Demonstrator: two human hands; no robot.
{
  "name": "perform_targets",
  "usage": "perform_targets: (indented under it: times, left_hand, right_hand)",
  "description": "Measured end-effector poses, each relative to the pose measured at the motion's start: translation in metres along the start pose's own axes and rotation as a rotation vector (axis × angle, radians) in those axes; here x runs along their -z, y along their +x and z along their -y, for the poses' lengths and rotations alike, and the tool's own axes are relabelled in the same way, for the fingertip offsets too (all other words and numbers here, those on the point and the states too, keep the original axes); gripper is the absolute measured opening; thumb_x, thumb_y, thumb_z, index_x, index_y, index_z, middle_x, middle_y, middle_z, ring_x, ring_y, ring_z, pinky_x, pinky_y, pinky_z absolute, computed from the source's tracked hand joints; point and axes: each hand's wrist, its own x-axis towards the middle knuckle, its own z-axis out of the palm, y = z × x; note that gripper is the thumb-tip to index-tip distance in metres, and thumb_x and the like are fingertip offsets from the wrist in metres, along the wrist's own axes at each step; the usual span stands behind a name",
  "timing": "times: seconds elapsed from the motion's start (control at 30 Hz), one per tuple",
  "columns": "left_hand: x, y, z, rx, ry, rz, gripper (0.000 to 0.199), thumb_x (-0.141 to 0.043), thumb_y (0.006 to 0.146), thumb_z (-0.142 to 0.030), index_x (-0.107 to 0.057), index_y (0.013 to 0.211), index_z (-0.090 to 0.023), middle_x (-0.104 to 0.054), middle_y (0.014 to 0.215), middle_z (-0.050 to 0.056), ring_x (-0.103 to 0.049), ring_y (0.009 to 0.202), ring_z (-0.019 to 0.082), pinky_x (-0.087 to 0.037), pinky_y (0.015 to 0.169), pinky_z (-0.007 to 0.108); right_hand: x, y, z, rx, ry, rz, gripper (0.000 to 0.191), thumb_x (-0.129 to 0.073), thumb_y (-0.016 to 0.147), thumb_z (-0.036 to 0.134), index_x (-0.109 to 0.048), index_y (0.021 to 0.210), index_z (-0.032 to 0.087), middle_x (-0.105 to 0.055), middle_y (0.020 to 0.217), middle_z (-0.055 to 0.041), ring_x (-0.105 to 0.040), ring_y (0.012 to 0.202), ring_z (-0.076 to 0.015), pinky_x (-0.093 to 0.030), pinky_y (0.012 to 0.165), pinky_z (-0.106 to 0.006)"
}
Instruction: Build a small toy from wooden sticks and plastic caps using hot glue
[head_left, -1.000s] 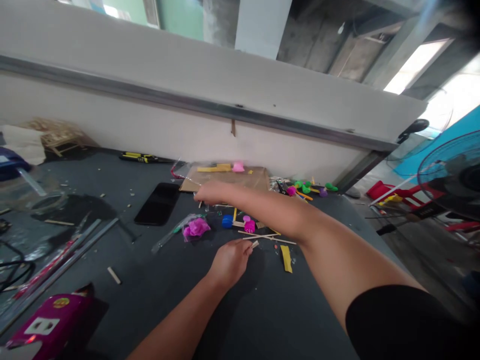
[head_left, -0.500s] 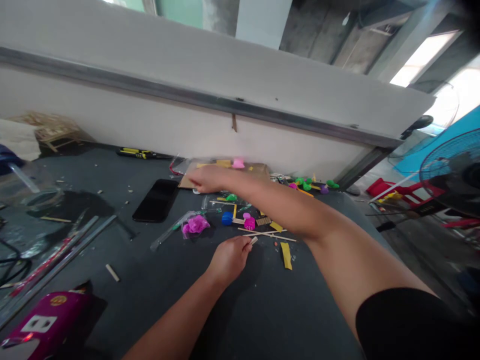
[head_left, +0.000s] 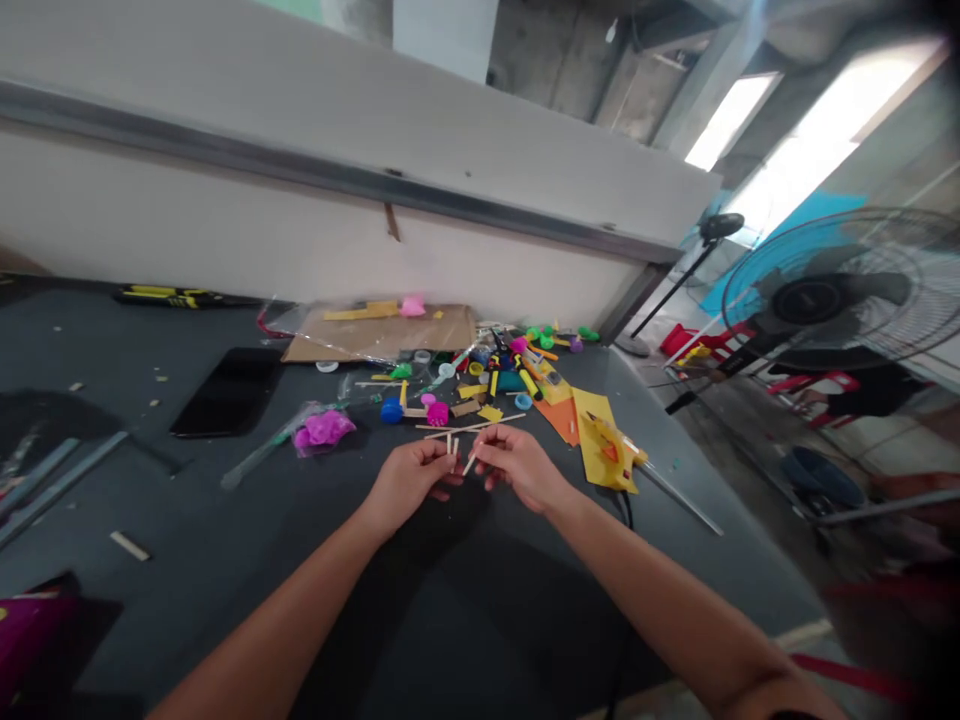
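Close together above the dark table (head_left: pixel 247 620), both my hands pinch short pale wooden sticks. My left hand (head_left: pixel 409 480) is closed on a pair of short sticks (head_left: pixel 452 446) that point upward. Between the fingertips of my right hand (head_left: pixel 517 465) is another short stick (head_left: pixel 469 464), tilted and held near the pair. Just beyond my fingers, longer thin sticks (head_left: pixel 487 425) lie on the table. Behind them sit a blue cap (head_left: pixel 391 410) and a magenta piece (head_left: pixel 437 413), with a small wooden piece between them.
A black phone (head_left: pixel 229 392), purple clay (head_left: pixel 324 428) in plastic and a cardboard sheet (head_left: pixel 315 345) lie toward the back. Black-yellow pliers (head_left: pixel 525 375), a yellow glue gun (head_left: pixel 609 452) and orange paper (head_left: pixel 556 418) are at right. A fan (head_left: pixel 814 300) stands beyond the table.
My right hand has come back from the cardboard at the rear to meet my left hand, and now holds a short stick. The view has swung to the right.
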Motion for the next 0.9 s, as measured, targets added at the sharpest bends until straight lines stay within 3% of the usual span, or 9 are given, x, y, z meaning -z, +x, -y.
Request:
perform_targets:
  times: [0.2, 0.43, 0.57, 0.7, 0.9]
  left_hand:
    - [-0.013, -0.013, -0.006, 0.1, -0.125, 0.131, 0.027, -0.064, 0.071, -0.037, -0.065, 0.083, -0.012, -0.069, 0.083, 0.008, -0.063, 0.07, 0.014, -0.051, 0.062, 0.025]
    - [-0.016, -0.014, -0.003, 0.177, -0.131, 0.143, 0.023, -0.068, 0.069, -0.034, -0.066, 0.073, -0.011, -0.068, 0.066, 0.005, -0.061, 0.058, 0.011, -0.052, 0.062, 0.026]
    - [-0.014, -0.013, -0.003, 0.169, -0.22, 0.147, 0.027, -0.064, 0.074, -0.037, -0.067, 0.082, -0.012, -0.071, 0.08, 0.009, -0.064, 0.066, 0.014, -0.054, 0.066, 0.029]
    - [-0.011, -0.013, -0.003, 0.134, -0.245, 0.228, 0.03, -0.065, 0.074, -0.032, -0.066, 0.096, -0.012, -0.07, 0.094, 0.011, -0.065, 0.079, 0.016, -0.053, 0.074, 0.03]
    - [-0.012, -0.009, 0.001, 0.1, -0.088, 0.13, 0.023, -0.065, 0.072, -0.033, -0.065, 0.081, -0.011, -0.071, 0.078, 0.007, -0.065, 0.068, 0.015, -0.054, 0.069, 0.03]
  right_hand:
    - [-0.002, -0.007, -0.009, -0.01, 0.062, 0.005, 0.023, -0.071, 0.065, 0.031, -0.06, 0.08, 0.016, -0.062, 0.062, 0.0015, -0.06, 0.055, -0.0107, -0.05, 0.05, -0.022]
    - [-0.001, -0.011, -0.014, -0.068, 0.037, 0.027, 0.023, -0.074, 0.061, 0.03, -0.063, 0.075, 0.015, -0.061, 0.06, 0.0024, -0.055, 0.051, -0.008, -0.047, 0.05, -0.021]
    - [0.002, -0.008, -0.016, -0.036, 0.063, -0.012, 0.02, -0.072, 0.063, 0.029, -0.063, 0.073, 0.016, -0.059, 0.058, 0.0032, -0.054, 0.051, -0.0078, -0.046, 0.048, -0.02]
    - [0.006, -0.005, -0.017, -0.041, 0.096, -0.05, 0.019, -0.071, 0.063, 0.03, -0.063, 0.071, 0.015, -0.058, 0.058, 0.0029, -0.051, 0.05, -0.0066, -0.043, 0.046, -0.018]
    - [0.005, -0.006, -0.017, -0.069, 0.134, -0.035, 0.02, -0.072, 0.063, 0.031, -0.062, 0.07, 0.015, -0.057, 0.055, 0.0032, -0.051, 0.049, -0.0066, -0.044, 0.046, -0.018]
